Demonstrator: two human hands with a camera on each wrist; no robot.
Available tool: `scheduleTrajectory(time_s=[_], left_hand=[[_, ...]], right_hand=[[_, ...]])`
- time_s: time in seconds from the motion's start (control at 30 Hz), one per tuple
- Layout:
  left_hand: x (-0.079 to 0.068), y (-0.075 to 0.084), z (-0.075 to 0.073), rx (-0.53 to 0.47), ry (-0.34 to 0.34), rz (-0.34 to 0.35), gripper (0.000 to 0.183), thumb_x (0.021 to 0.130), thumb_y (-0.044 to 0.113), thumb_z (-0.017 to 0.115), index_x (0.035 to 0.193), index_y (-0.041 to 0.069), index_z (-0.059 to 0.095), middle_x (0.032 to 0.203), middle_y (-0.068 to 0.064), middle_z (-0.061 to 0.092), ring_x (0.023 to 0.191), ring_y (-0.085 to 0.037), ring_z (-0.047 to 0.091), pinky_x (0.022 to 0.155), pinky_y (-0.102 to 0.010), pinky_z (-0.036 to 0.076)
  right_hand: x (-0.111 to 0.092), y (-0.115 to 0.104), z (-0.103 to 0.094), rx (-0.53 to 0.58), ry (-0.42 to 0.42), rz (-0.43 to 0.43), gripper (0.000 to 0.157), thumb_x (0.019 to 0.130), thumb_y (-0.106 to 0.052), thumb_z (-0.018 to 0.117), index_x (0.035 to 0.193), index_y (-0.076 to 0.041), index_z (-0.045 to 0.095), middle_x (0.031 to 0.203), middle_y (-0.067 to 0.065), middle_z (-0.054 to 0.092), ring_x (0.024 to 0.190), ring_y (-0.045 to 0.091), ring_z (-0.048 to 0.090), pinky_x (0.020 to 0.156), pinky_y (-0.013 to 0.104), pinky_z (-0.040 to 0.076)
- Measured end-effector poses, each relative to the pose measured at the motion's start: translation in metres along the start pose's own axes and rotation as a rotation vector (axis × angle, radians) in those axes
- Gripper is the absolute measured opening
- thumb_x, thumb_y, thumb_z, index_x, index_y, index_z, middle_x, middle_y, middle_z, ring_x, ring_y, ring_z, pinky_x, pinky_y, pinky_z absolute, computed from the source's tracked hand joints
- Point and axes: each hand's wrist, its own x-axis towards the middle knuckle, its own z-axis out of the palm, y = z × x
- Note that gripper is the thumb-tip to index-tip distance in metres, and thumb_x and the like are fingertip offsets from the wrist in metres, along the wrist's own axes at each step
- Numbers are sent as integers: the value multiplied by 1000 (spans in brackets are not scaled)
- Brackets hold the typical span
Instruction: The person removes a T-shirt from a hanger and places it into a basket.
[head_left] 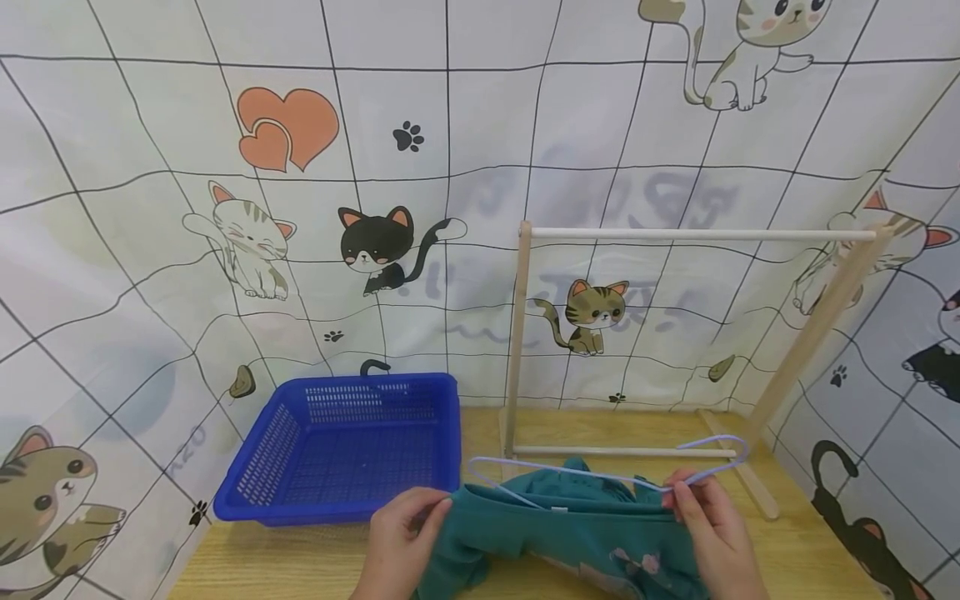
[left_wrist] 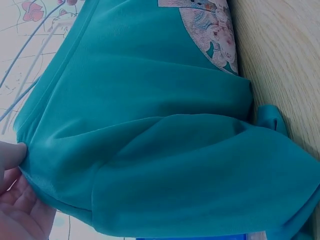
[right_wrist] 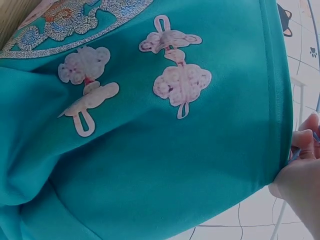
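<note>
A teal top (head_left: 570, 533) with pale flower-like decorations hangs between both hands, its open edge facing up and held wide. My left hand (head_left: 405, 533) pinches the left end of that edge, thumb on the fabric (left_wrist: 125, 100). At the right end, my right hand (head_left: 712, 525) grips the fabric together with a lavender hanger (head_left: 555, 470). The hanger's hook (head_left: 738, 454) sticks out to the right beyond the fingers, while its far arm reaches left above the opening. One of its lower bars dips behind the front edge. In the right wrist view, the fingers (right_wrist: 302, 145) curl round the hanger.
A blue plastic basket (head_left: 337, 512) stands on the wooden table (head_left: 247, 558) at the left. Behind the top is a wooden rack with a white top rail (head_left: 697, 235) and a low crossbar (head_left: 600, 451). Cat-printed sheeting (head_left: 480, 108) covers the walls close behind.
</note>
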Motion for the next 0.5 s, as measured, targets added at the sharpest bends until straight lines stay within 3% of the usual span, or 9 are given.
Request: scheduleTrajectory(time_s=[0.17, 0.33, 0.5], left_hand=[[-1, -1, 3, 4, -18, -48, 24, 73, -8, 73, 81, 14, 70, 78, 0, 70, 67, -3, 63, 55, -12, 50], [-1, 2, 1, -32, -75, -89, 24, 77, -4, 72, 83, 19, 70, 80, 4, 69, 70, -3, 62, 56, -15, 52], [0, 1, -1, 34, -87, 43, 23, 82, -5, 68, 90, 16, 69, 89, 7, 68, 80, -7, 64, 67, -15, 54]], right_hand=[[-1, -4, 3, -116, -44, 21, 14, 99, 3, 37, 101, 6, 51, 82, -5, 56, 75, 9, 49, 63, 23, 40], [-4, -3, 6, -149, -98, 11, 15, 99, 3, 37, 103, 5, 51, 85, -2, 56, 80, 8, 51, 66, 21, 42], [-5, -4, 8, -225, -139, 80, 17, 102, -5, 37, 108, 3, 51, 89, 4, 57, 85, 6, 54, 72, 15, 45]])
